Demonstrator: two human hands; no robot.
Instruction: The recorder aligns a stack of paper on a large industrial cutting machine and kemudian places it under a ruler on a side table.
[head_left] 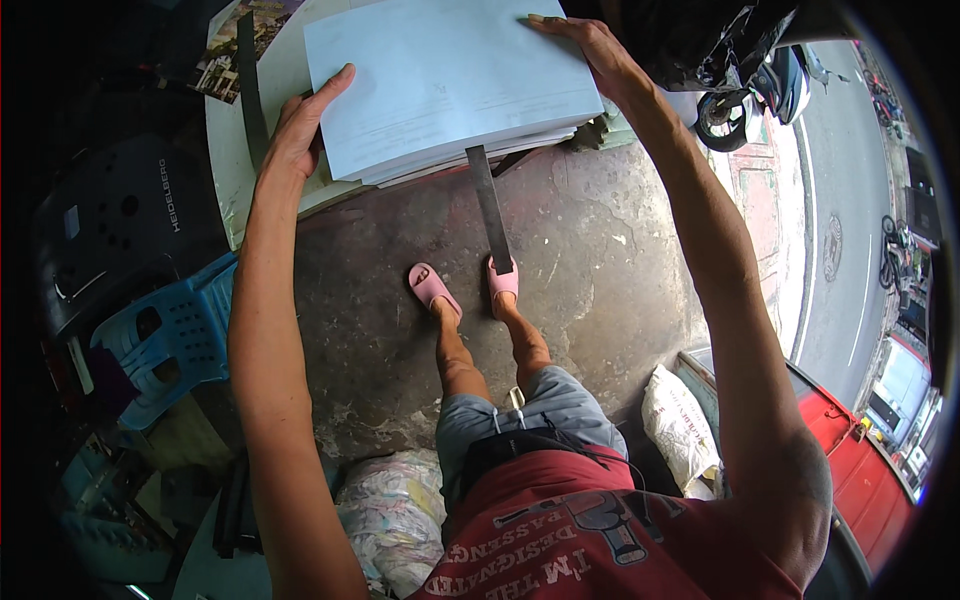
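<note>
A thick stack of large white paper sheets (450, 80) lies on a pale table at the top of the view. My left hand (303, 125) grips its left edge, thumb upright along the side and the other fingers mostly hidden. On the right edge, my right hand (592, 48) holds the stack with the thumb laid over the top sheet; its other fingers are out of sight. From beneath the stack's near edge a dark flat strip (488, 205) sticks out toward me. A second dark strip (250, 85) rests on the table beside my left hand.
Left of me stand a blue plastic chair (185, 335) and a black machine cover (125, 215). A filled plastic sack (395, 510) and a white sack (682, 425) sit near my legs. A motorcycle (725, 115) and a road (840, 200) are at the right.
</note>
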